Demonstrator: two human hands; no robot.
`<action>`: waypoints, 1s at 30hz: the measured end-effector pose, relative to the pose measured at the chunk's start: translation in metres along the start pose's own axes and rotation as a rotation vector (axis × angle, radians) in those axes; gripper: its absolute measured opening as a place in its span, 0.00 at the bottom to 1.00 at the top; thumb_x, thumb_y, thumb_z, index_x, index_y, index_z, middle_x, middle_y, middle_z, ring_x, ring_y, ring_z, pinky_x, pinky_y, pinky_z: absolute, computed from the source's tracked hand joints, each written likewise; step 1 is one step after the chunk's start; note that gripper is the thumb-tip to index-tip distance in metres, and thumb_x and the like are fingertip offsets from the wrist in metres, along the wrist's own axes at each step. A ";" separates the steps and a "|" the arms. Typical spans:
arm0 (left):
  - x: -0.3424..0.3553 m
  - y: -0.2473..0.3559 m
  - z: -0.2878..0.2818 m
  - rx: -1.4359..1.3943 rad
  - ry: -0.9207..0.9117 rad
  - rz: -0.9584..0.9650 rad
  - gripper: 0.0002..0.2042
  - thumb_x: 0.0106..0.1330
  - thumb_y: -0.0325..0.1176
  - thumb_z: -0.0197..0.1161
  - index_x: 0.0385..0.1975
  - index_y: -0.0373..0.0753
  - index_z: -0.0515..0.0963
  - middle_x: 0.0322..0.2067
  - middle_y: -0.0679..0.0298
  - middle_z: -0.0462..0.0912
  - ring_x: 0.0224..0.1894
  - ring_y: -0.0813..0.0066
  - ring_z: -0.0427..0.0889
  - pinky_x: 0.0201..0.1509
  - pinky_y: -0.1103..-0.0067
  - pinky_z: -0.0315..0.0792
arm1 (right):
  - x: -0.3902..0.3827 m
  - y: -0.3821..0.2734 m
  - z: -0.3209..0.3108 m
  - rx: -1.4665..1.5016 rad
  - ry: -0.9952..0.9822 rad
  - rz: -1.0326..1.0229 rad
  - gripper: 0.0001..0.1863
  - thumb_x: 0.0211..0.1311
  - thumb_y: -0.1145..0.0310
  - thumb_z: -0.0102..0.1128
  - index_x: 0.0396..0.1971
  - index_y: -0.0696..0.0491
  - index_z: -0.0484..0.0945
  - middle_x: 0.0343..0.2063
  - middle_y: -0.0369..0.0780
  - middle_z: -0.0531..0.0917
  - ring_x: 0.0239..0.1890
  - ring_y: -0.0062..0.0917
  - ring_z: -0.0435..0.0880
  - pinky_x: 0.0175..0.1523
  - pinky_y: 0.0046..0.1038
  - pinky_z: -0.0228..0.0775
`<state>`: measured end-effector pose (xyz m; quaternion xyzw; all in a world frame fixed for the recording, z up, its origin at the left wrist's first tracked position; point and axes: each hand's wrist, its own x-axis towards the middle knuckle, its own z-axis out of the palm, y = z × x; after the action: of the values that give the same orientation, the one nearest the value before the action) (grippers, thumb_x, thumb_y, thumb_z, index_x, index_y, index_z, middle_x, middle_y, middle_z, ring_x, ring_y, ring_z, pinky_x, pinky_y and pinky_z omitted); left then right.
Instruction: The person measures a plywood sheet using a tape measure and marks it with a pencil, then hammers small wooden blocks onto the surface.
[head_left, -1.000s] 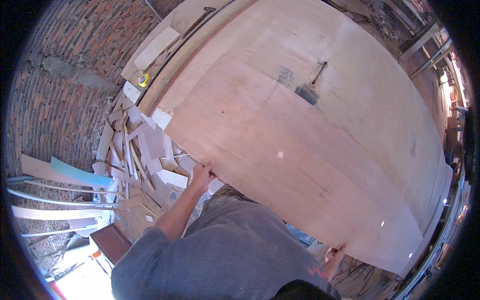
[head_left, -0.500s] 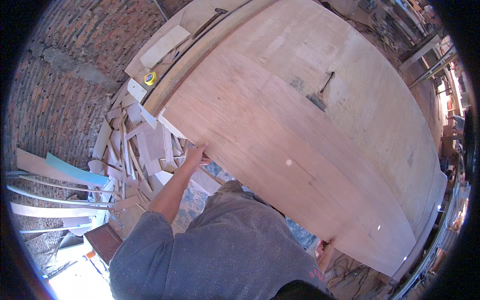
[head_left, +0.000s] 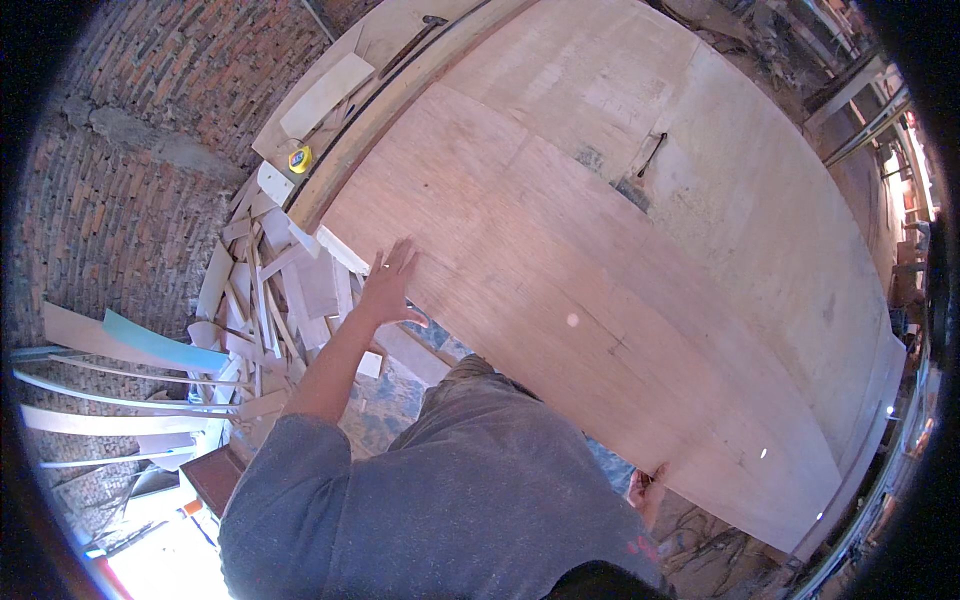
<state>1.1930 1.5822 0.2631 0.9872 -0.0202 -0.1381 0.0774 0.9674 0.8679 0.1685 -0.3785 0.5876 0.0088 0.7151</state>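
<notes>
A long reddish plywood sheet [head_left: 570,290] lies on a larger, paler board [head_left: 740,190] in front of me. My left hand [head_left: 388,288] rests on the sheet's near left corner, fingers spread flat on its face and thumb stretched out by the edge. Farther right, my right hand [head_left: 643,489] is at the sheet's near edge with fingers curled around it; part of that hand is hidden by the edge and my clothing. A small dark hooked piece [head_left: 652,153] lies on the paler board.
Along the far left runs a wooden rail [head_left: 370,130], with a yellow tape measure [head_left: 299,160] and a pale offcut [head_left: 327,95] beyond it. Wood scraps [head_left: 270,290] are heaped at left below a brick wall [head_left: 140,200]. Curved strips [head_left: 130,395] jut out at lower left.
My left hand has gone from pinching the sheet's near edge to lying spread on top of it. The right hand stays at the edge, almost unmoved.
</notes>
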 end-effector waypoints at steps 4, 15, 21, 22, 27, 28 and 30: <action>0.010 -0.011 0.004 0.102 -0.101 0.076 0.67 0.29 0.61 0.81 0.75 0.46 0.50 0.76 0.57 0.42 0.77 0.47 0.39 0.78 0.53 0.43 | 0.001 -0.020 -0.019 -0.120 0.061 0.134 0.37 0.56 0.40 0.69 0.57 0.51 0.73 0.45 0.38 0.82 0.48 0.29 0.80 0.57 0.32 0.72; 0.021 -0.014 0.009 0.085 -0.028 0.108 0.67 0.30 0.60 0.81 0.75 0.48 0.50 0.76 0.58 0.41 0.76 0.39 0.39 0.75 0.48 0.47 | 0.026 -0.044 -0.051 -0.129 -0.067 0.040 0.32 0.62 0.43 0.66 0.58 0.51 0.74 0.47 0.37 0.82 0.47 0.26 0.80 0.53 0.27 0.72; 0.028 -0.014 0.009 0.065 -0.040 0.087 0.67 0.29 0.58 0.82 0.75 0.49 0.50 0.76 0.58 0.41 0.76 0.40 0.38 0.75 0.48 0.46 | 0.029 -0.054 -0.049 -0.163 -0.062 0.019 0.31 0.64 0.44 0.64 0.56 0.53 0.75 0.46 0.38 0.82 0.45 0.26 0.81 0.51 0.26 0.74; 0.030 -0.013 0.007 0.062 -0.048 0.079 0.67 0.29 0.58 0.82 0.75 0.49 0.50 0.76 0.58 0.41 0.76 0.40 0.38 0.76 0.48 0.46 | 0.030 -0.052 -0.046 -0.135 0.012 0.005 0.31 0.64 0.44 0.64 0.56 0.53 0.75 0.46 0.38 0.82 0.45 0.26 0.80 0.51 0.27 0.74; 0.050 -0.003 -0.007 0.108 -0.094 0.088 0.66 0.31 0.57 0.82 0.75 0.46 0.50 0.76 0.57 0.41 0.76 0.40 0.38 0.76 0.48 0.45 | 0.015 -0.059 -0.017 -0.198 0.182 0.043 0.32 0.62 0.43 0.65 0.56 0.53 0.75 0.46 0.38 0.81 0.46 0.27 0.80 0.51 0.28 0.74; 0.055 0.000 -0.010 0.118 -0.111 0.090 0.66 0.31 0.57 0.82 0.75 0.46 0.50 0.76 0.57 0.41 0.76 0.40 0.38 0.76 0.48 0.45 | 0.018 -0.062 -0.014 -0.178 0.172 0.066 0.32 0.62 0.43 0.65 0.56 0.52 0.75 0.46 0.38 0.81 0.46 0.27 0.79 0.52 0.28 0.73; 0.053 -0.010 -0.002 0.107 -0.078 0.102 0.66 0.32 0.57 0.82 0.75 0.45 0.50 0.76 0.56 0.41 0.77 0.41 0.38 0.76 0.48 0.45 | 0.020 -0.062 -0.017 -0.156 0.128 0.027 0.32 0.62 0.43 0.65 0.56 0.52 0.74 0.45 0.38 0.81 0.45 0.26 0.79 0.52 0.28 0.73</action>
<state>1.2450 1.5892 0.2490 0.9814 -0.0808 -0.1712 0.0308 0.9876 0.8055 0.1840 -0.4247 0.6348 0.0401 0.6442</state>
